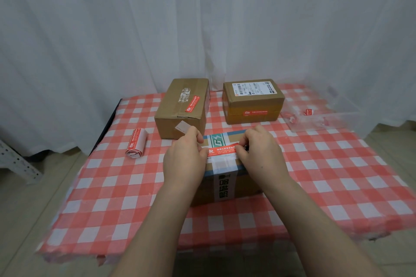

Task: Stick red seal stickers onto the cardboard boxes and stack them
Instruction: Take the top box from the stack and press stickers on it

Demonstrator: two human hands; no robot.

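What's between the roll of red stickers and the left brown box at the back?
Only bare checkered tablecloth between the sticker roll and that box, seen in the head view.

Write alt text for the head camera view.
Both hands, left hand and right hand, press a red seal sticker onto the nearest cardboard box on a red checked tablecloth. Two stickered boxes sit behind, unstacked.

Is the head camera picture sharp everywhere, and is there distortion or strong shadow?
Head view: soft, even light, no hard shadows; the red seal sticker under both hands is fairly sharp but its small print unreadable; the checked tablecloth blurs and bends toward the edges, typical wide-angle distortion.
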